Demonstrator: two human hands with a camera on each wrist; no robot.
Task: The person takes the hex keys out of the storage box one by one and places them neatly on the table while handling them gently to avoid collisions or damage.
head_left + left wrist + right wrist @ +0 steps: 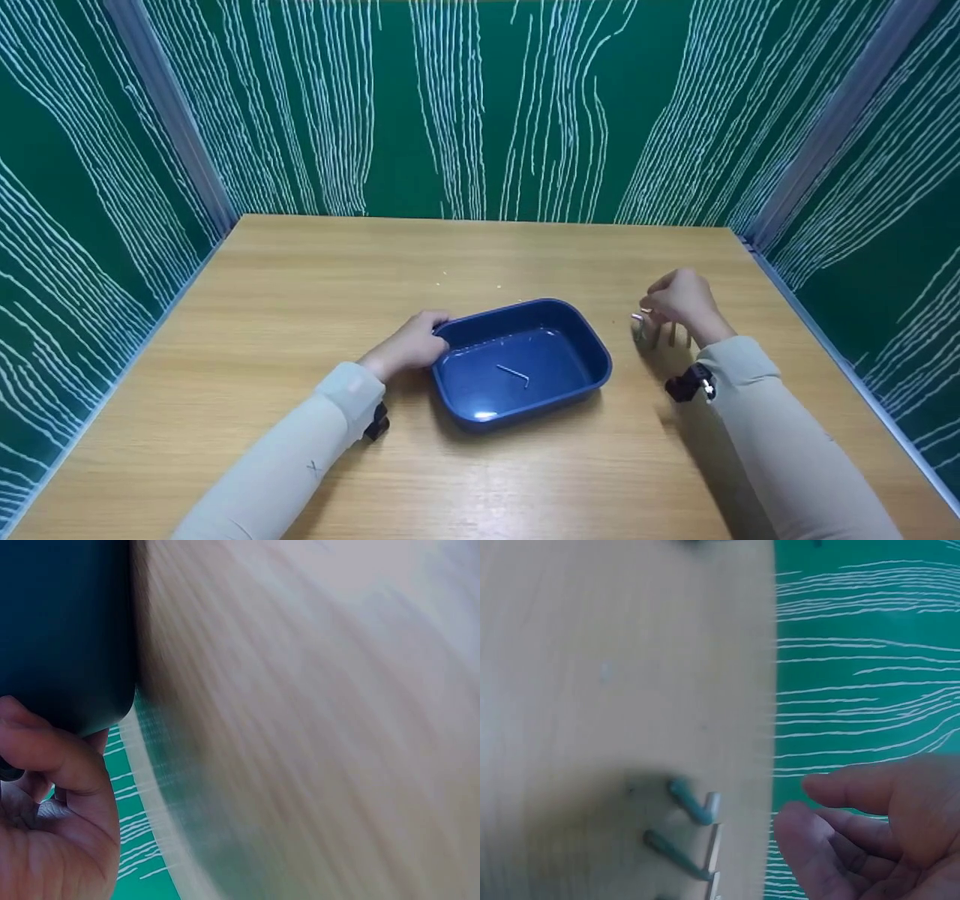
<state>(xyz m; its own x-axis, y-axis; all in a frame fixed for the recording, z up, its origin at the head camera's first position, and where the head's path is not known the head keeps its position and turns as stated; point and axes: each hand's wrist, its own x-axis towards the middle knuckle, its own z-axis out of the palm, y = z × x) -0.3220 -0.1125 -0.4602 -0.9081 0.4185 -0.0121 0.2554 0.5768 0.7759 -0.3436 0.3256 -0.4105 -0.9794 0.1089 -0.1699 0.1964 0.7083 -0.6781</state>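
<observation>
My left hand (409,345) grips the left end of a dark blue plastic tray (540,408), thumb over the rim. In the left wrist view its curled fingers (56,754) sit against the tray's outer wall (64,630). A small L-shaped hex key (513,371) lies on the tray floor. At the right, my right hand (684,300) hovers over several more hex keys (638,327). The right wrist view shows a gap between thumb and forefinger of this hand (877,829), with nothing between them, beside the bent hex keys (679,855).
The wooden table (480,480) is bounded by green walls (390,112) with white wavy lines at the back and both sides. Tiny pale specks (499,286) lie on the wood behind the tray.
</observation>
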